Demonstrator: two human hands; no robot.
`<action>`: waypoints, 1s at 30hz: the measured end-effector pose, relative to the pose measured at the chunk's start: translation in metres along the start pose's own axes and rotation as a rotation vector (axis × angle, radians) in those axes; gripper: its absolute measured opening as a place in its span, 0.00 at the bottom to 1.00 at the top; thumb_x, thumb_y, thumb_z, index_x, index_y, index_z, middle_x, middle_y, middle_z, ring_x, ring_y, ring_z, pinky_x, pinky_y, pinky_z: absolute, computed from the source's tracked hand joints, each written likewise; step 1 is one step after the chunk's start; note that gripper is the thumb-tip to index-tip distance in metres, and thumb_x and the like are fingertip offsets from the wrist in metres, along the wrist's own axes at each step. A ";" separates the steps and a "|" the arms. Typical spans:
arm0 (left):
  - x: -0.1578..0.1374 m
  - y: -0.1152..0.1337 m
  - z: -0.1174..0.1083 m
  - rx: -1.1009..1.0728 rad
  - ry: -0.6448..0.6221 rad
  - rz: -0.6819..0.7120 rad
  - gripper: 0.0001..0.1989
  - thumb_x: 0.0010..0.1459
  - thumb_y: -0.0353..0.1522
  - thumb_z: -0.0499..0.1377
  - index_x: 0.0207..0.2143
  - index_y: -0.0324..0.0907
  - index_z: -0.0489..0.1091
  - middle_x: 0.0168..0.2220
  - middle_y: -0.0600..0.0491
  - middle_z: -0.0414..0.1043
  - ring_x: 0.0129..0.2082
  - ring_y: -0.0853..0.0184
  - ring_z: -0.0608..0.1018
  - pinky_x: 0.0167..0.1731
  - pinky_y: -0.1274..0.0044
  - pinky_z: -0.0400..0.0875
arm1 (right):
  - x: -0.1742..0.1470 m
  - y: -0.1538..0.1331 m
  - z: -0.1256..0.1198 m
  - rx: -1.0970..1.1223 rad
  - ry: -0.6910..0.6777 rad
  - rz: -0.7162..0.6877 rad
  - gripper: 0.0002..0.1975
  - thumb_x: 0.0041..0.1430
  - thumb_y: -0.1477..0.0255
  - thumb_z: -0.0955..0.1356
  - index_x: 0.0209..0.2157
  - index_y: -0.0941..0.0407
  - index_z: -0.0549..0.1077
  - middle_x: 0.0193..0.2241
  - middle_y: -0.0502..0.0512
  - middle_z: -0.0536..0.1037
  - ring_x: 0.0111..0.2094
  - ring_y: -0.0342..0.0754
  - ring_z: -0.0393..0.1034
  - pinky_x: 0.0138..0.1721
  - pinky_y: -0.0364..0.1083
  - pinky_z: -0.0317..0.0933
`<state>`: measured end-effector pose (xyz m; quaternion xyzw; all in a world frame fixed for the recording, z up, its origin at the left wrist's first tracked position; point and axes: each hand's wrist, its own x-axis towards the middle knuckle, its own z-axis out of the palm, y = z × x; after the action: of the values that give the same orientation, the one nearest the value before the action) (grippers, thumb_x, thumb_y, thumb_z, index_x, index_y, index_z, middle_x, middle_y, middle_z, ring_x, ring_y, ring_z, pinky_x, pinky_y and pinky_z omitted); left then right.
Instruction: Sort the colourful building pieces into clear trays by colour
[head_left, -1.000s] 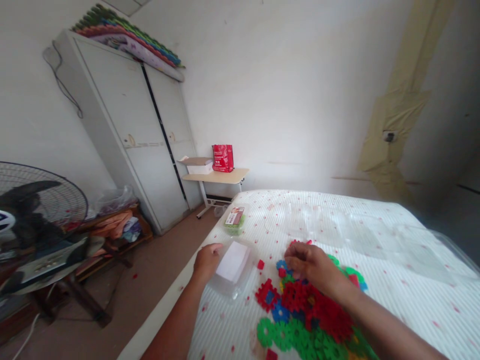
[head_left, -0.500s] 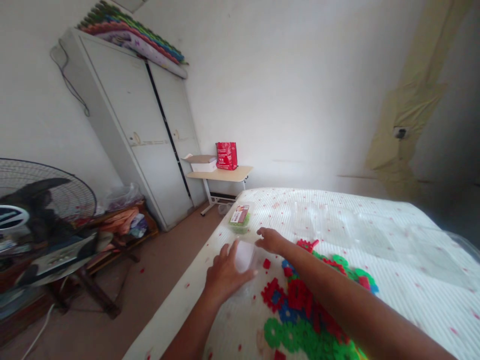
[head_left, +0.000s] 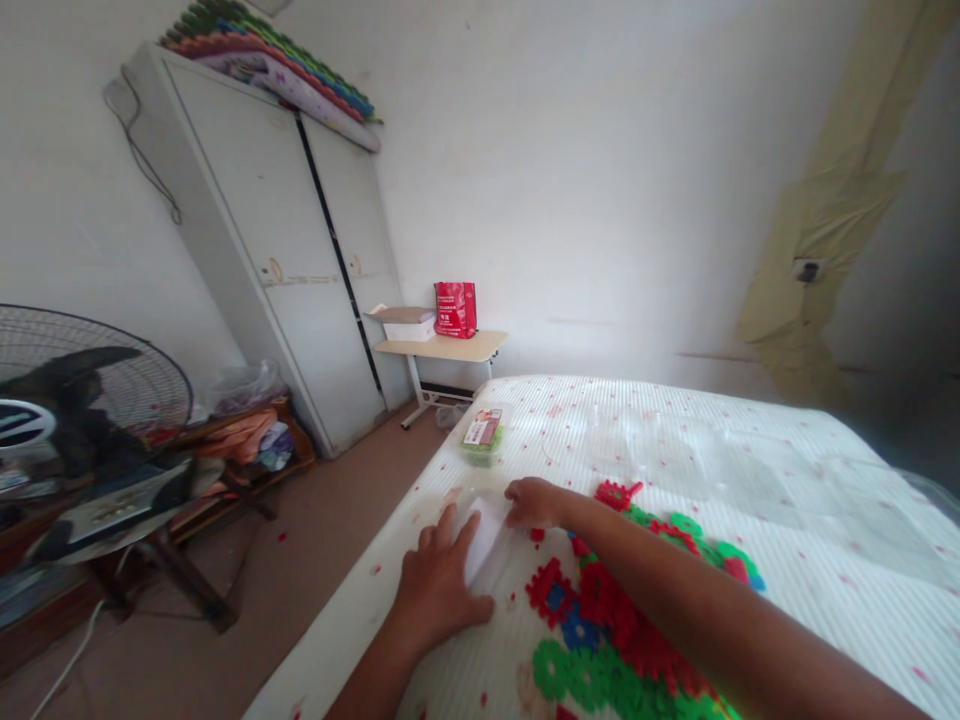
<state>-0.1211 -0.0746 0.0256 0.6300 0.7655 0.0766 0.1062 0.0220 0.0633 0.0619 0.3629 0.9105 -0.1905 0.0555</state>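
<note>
Showing white: clear plastic container (head_left: 496, 562)

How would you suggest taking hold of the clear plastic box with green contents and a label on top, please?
Probably by the left and right walls of the clear plastic box, coming from above on the near side; it sits flat and nothing appears against those walls.

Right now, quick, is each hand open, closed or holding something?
Left hand: open, fingers spread at the clear container.
Right hand: fingers curled by the container's edge; whether its grip is closed cannot be told.
</note>
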 end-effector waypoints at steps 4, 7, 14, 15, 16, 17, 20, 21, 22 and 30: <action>-0.016 -0.018 -0.002 0.005 -0.019 -0.007 0.48 0.34 0.38 0.62 0.61 0.55 0.50 0.66 0.50 0.39 0.60 0.45 0.54 0.50 0.56 0.55 | -0.001 -0.011 0.001 -0.071 0.058 -0.045 0.19 0.50 0.67 0.69 0.44 0.58 0.74 0.41 0.58 0.78 0.41 0.52 0.72 0.37 0.43 0.63; -0.024 -0.025 -0.003 0.008 -0.034 -0.040 0.49 0.34 0.38 0.62 0.61 0.55 0.50 0.66 0.49 0.38 0.61 0.45 0.52 0.52 0.53 0.50 | 0.008 -0.016 -0.006 -0.158 0.223 -0.020 0.17 0.58 0.73 0.62 0.49 0.61 0.69 0.46 0.66 0.74 0.46 0.55 0.69 0.42 0.48 0.62; -0.025 -0.011 -0.006 0.040 -0.072 -0.075 0.50 0.34 0.41 0.62 0.62 0.54 0.48 0.67 0.50 0.35 0.62 0.48 0.50 0.53 0.57 0.49 | 0.056 -0.020 -0.012 -0.348 0.410 -0.090 0.20 0.60 0.82 0.56 0.52 0.61 0.63 0.49 0.71 0.70 0.47 0.54 0.67 0.46 0.56 0.61; -0.025 -0.010 -0.007 0.043 -0.079 -0.072 0.50 0.34 0.41 0.62 0.62 0.54 0.48 0.67 0.51 0.34 0.62 0.48 0.49 0.53 0.57 0.49 | 0.061 -0.021 -0.011 -0.369 0.420 -0.104 0.20 0.59 0.83 0.56 0.52 0.61 0.64 0.49 0.71 0.70 0.47 0.54 0.67 0.46 0.57 0.61; -0.025 -0.009 -0.008 0.042 -0.091 -0.065 0.51 0.33 0.42 0.63 0.62 0.54 0.47 0.67 0.52 0.33 0.63 0.47 0.48 0.53 0.57 0.49 | 0.064 -0.021 -0.009 -0.386 0.429 -0.117 0.20 0.58 0.84 0.56 0.51 0.62 0.64 0.49 0.71 0.70 0.47 0.54 0.67 0.45 0.57 0.61; -0.026 -0.008 -0.009 0.034 -0.103 -0.057 0.52 0.33 0.44 0.63 0.62 0.55 0.46 0.67 0.52 0.32 0.63 0.46 0.48 0.53 0.57 0.49 | 0.067 -0.021 -0.008 -0.399 0.437 -0.130 0.20 0.58 0.84 0.56 0.51 0.62 0.64 0.49 0.71 0.70 0.46 0.54 0.67 0.45 0.58 0.62; -0.026 -0.009 -0.011 -0.003 -0.123 -0.044 0.55 0.30 0.49 0.64 0.62 0.55 0.46 0.67 0.52 0.30 0.62 0.43 0.47 0.53 0.54 0.48 | 0.069 -0.018 -0.007 -0.423 0.459 -0.158 0.19 0.57 0.85 0.56 0.50 0.62 0.65 0.48 0.70 0.71 0.46 0.54 0.67 0.43 0.56 0.63; -0.026 -0.010 -0.010 -0.015 -0.118 -0.042 0.55 0.30 0.51 0.64 0.62 0.55 0.46 0.67 0.51 0.30 0.62 0.42 0.47 0.52 0.52 0.48 | 0.068 -0.015 -0.008 -0.428 0.466 -0.161 0.19 0.57 0.85 0.56 0.49 0.62 0.65 0.47 0.69 0.72 0.46 0.54 0.67 0.42 0.54 0.64; -0.026 -0.011 -0.010 -0.024 -0.109 -0.042 0.55 0.30 0.52 0.64 0.62 0.55 0.46 0.67 0.50 0.30 0.62 0.41 0.48 0.52 0.51 0.47 | 0.066 -0.012 -0.010 -0.432 0.474 -0.160 0.19 0.57 0.85 0.57 0.49 0.62 0.65 0.46 0.68 0.73 0.45 0.54 0.68 0.40 0.53 0.65; -0.021 0.000 -0.019 -0.298 0.286 0.051 0.39 0.43 0.47 0.61 0.59 0.52 0.57 0.65 0.48 0.44 0.63 0.46 0.48 0.57 0.51 0.35 | 0.025 0.016 -0.035 -0.394 0.653 -0.087 0.12 0.61 0.79 0.58 0.41 0.61 0.70 0.37 0.64 0.76 0.38 0.52 0.69 0.37 0.46 0.64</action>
<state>-0.1225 -0.0946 0.0455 0.6092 0.7368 0.2801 0.0866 0.0160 0.1030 0.0838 0.3478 0.9139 0.1118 -0.1769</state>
